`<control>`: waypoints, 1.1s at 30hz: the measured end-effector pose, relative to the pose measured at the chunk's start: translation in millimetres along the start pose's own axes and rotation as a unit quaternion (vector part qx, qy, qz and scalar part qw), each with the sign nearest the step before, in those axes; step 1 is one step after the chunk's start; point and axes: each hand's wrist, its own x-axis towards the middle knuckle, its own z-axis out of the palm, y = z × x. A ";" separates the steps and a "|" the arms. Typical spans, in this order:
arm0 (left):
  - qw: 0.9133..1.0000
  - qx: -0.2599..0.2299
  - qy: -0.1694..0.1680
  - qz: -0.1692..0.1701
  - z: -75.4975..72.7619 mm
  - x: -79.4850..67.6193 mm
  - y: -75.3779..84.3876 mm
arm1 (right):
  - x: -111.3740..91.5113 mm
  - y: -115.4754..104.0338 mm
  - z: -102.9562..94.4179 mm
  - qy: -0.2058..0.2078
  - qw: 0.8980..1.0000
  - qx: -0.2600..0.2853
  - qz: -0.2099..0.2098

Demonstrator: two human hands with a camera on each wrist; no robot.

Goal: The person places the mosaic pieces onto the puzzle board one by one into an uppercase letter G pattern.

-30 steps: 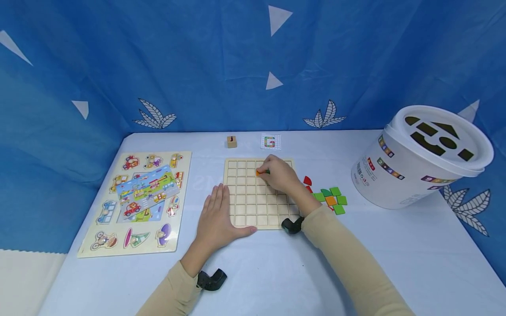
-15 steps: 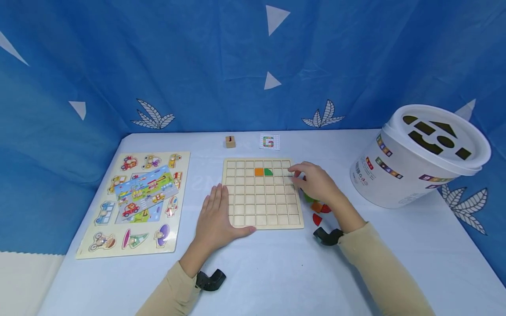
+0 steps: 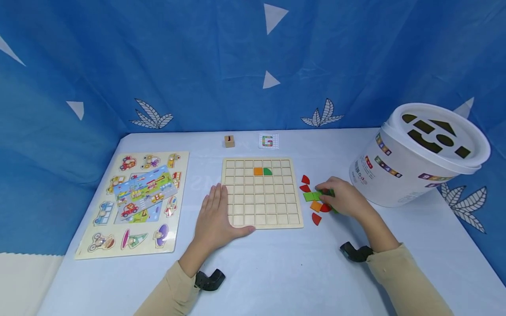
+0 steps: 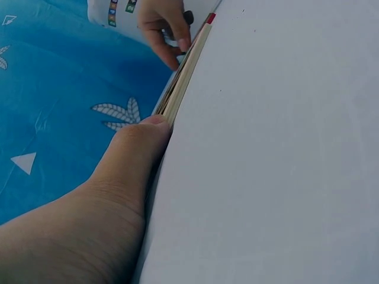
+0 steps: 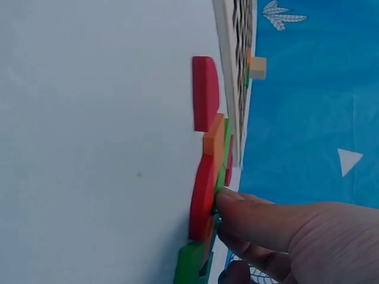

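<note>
My left hand (image 3: 213, 217) lies with straight fingers along the left side of a wooden grid board (image 3: 262, 198), its thumb (image 4: 155, 121) at the near edge. Two tiles sit side by side in the board's second row: an orange square (image 3: 258, 171) and a green quarter-circle (image 3: 267, 171). To the board's right, my right hand (image 3: 343, 197) reaches into a loose group of tiles and pinches a dark green tile (image 3: 329, 192), partly hidden by the fingers. Around it lie light green squares (image 3: 311, 196), an orange square tile (image 3: 316, 206) and several red quarter-circles (image 3: 316, 218).
A white bucket (image 3: 369, 180) with a shape-cut lid stands at the right. On the left lies a knob puzzle board (image 3: 138, 245) with picture cards (image 3: 146, 191) on top. Behind the grid board are a wooden cube (image 3: 229, 141) and a small pattern card (image 3: 269, 141).
My right hand has let go of the green quarter-circle on the board and moved right to the loose tiles, which have shifted and now lie spread differently. The left hand stays put.
</note>
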 end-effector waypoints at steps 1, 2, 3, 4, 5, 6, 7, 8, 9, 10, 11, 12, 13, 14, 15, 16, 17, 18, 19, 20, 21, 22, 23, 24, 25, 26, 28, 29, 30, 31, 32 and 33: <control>1.000 0.000 0.000 0.000 -0.2 -0.2 -0.2 | 0.1 1.3 1.0 0.001 1.000 0.004 -0.002; 1.000 0.000 0.001 0.001 -0.4 -0.3 -0.4 | 0.4 2.3 1.9 0.002 1.000 0.007 -0.004; 1.000 -0.001 0.002 0.001 -0.6 -0.5 -0.4 | 0.8 3.2 2.8 0.004 1.000 0.009 -0.004; 1.000 -0.001 0.002 0.001 -0.8 -0.6 -0.5 | 1.3 4.2 3.6 0.007 1.000 0.012 -0.003; 1.000 0.000 0.002 0.001 -1.0 -0.7 -0.6 | 1.8 5.3 4.2 0.010 1.000 0.016 -0.001; 1.000 -0.001 0.001 0.001 -1.2 -0.8 -0.7 | 2.2 6.2 4.6 0.011 1.000 0.020 0.001; 1.000 -0.003 0.000 0.001 -1.3 -0.8 -0.7 | 2.6 7.0 4.8 0.011 1.000 0.026 0.001; 1.000 -0.005 0.000 0.001 -1.4 -0.8 -0.8 | 2.8 7.7 4.8 0.011 0.999 0.031 0.000; 1.000 -0.006 -0.002 0.000 -1.4 -0.7 -0.9 | 2.9 8.3 4.5 0.010 0.999 0.037 0.001; 1.000 -0.007 -0.002 -0.001 -1.5 -0.7 -0.9 | 3.0 8.8 3.9 0.008 0.999 0.046 0.001; 1.000 -0.008 -0.003 -0.002 -1.5 -0.6 -1.0 | 3.0 9.0 3.1 0.005 0.999 0.054 -0.001; 1.000 -0.009 -0.004 -0.003 -1.4 -0.6 -1.0 | 2.9 8.6 1.7 0.002 0.998 0.060 -0.003; 1.000 -0.009 -0.003 -0.003 -1.3 -0.4 -1.1 | 3.2 8.2 0.2 0.001 0.998 0.066 -0.005; 1.000 -0.009 -0.003 -0.003 -1.2 -0.4 -1.4 | 3.9 7.7 -1.3 0.001 0.998 0.070 -0.007; 1.000 -0.008 -0.003 -0.003 -1.2 -0.3 -1.5 | 4.9 6.4 -2.9 0.001 0.997 0.074 -0.008; 1.000 -0.008 -0.003 -0.002 -1.3 -0.5 -1.7 | 6.7 5.0 -4.1 0.004 0.997 0.078 -0.011; 1.000 -0.008 -0.003 -0.002 -1.3 -0.5 -1.9 | 9.1 3.3 -5.0 0.008 0.997 0.079 -0.015; 1.000 -0.007 -0.003 -0.002 -1.4 -0.6 -2.0 | 12.0 0.7 -5.9 0.011 0.996 0.082 -0.018; 1.000 -0.006 -0.002 -0.002 -1.5 -0.6 -2.2 | 15.6 -2.4 -6.1 0.013 0.996 0.084 -0.021; 1.000 -0.006 -0.003 -0.003 -1.7 -0.7 -2.3 | 19.5 -6.1 -5.7 0.014 0.996 0.087 -0.025; 1.000 -0.006 -0.003 -0.003 -1.9 -0.8 -2.3 | 23.7 -10.9 -4.9 0.014 0.995 0.091 -0.029; 1.000 -0.007 -0.003 -0.003 -1.9 -0.9 -2.4 | 28.3 -16.0 -3.4 0.014 0.995 0.096 -0.033; 1.000 -0.008 -0.003 -0.004 -1.9 -0.9 -2.3 | 33.0 -21.7 -1.7 0.012 0.994 0.101 -0.036; 1.000 -0.009 -0.003 -0.004 -1.8 -0.8 -2.3 | 37.6 -28.4 0.4 0.010 0.994 0.105 -0.039; 1.000 -0.010 -0.004 -0.004 -1.7 -0.8 -2.2 | 42.3 -35.2 3.1 0.008 0.993 0.109 -0.043; 1.000 -0.010 -0.005 -0.004 -1.6 -0.8 -2.1 | 47.1 -41.7 6.4 0.008 0.993 0.110 -0.048; 1.000 -0.010 -0.006 -0.004 -1.4 -0.6 -1.5 | 56.5 -54.9 13.3 0.008 0.991 0.116 -0.063; 1.000 -0.007 -0.008 -0.004 -1.2 -0.4 -1.3 | 61.1 -61.4 17.0 0.006 0.990 0.121 -0.070; 1.000 -0.005 -0.008 -0.003 -1.0 -0.2 -1.2 | 65.5 -67.8 20.9 0.006 0.989 0.124 -0.077; 1.000 -0.002 -0.009 -0.003 -0.8 -0.1 -1.2 | 69.8 -73.7 24.7 0.006 0.988 0.126 -0.085; 1.000 0.001 -0.008 -0.003 -0.6 0.1 -1.1 | 73.8 -79.6 28.3 0.006 0.987 0.128 -0.094; 1.000 0.003 -0.008 -0.003 -0.4 0.2 -1.1 | 77.4 -85.5 31.7 0.005 0.986 0.131 -0.101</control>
